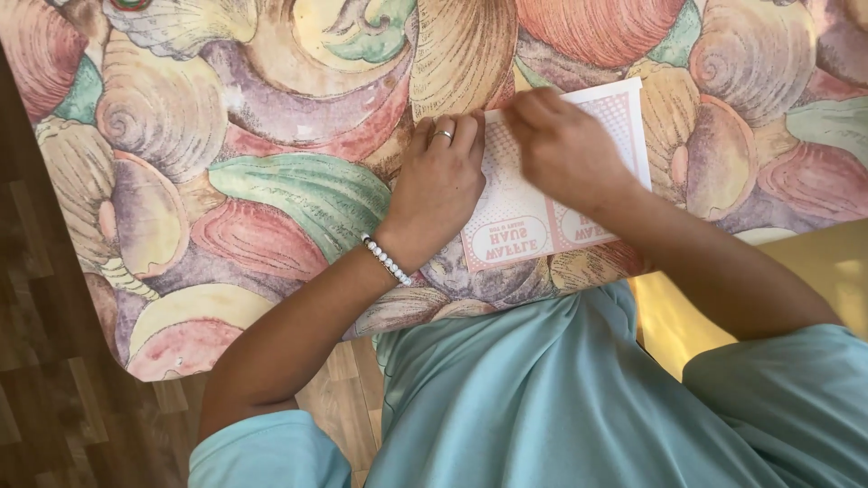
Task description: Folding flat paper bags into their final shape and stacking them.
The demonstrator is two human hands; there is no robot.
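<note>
- A flat sheet of pale card printed with a pink dotted pattern and two pink label shapes [529, 212] is seen lying on a table covered by a cloth patterned with large seashells in pink, green, yellow and purple [226, 163]. The sheet sits toward the near edge of the table, right of centre.
- The left hand [440, 185] is laid palm-down on the left edge of the sheet, fingers flat and close together; nothing is gripped, and the card appears to be pinned so that it does not slide. A silver ring [442, 136] is worn on one finger, and a bracelet of white beads [387, 260] on the wrist.
- The right hand [565, 145] is pressed on the far middle of the sheet with fingers curled downward, seemingly to flatten or crease the card. Whether anything is pinched beneath it cannot be told, since the fingertips are blurred.
- A light blue short-sleeved shirt [561, 398] fills the near part of the view.
- Dark wooden floorboards [54, 389] are visible at near left, and a yellow surface [814, 271] at right.
</note>
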